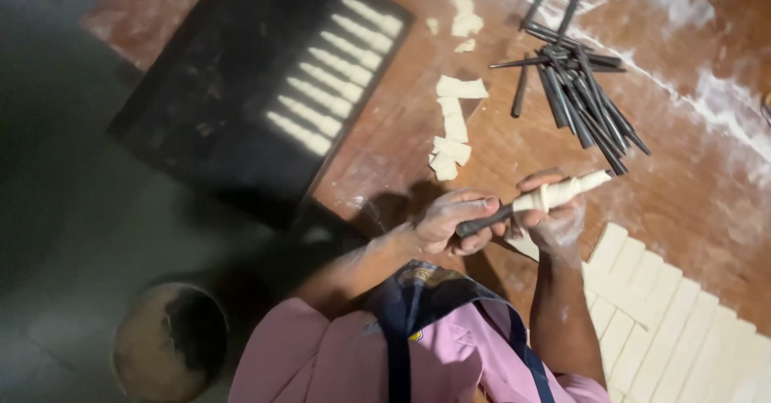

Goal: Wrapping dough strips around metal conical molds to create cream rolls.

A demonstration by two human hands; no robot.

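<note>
My left hand (454, 220) grips the bare dark end of a thin metal cone mould (482, 223). My right hand (552, 214) is closed around the dough strip (562, 192) wound in a spiral along the other end of that mould. Both hands hover over the floured wooden table (691, 170). A sheet of pale dough cut into long strips (675, 323) lies just under and to the right of my right hand. I wear a pink shirt and dark apron straps.
A pile of dark metal cone moulds (574, 90) lies at the back right. A black tray (241, 81) at the left holds a row of several wrapped dough cones (333, 73). Dough scraps (451, 130) lie between. A round bowl (170, 343) sits on the floor.
</note>
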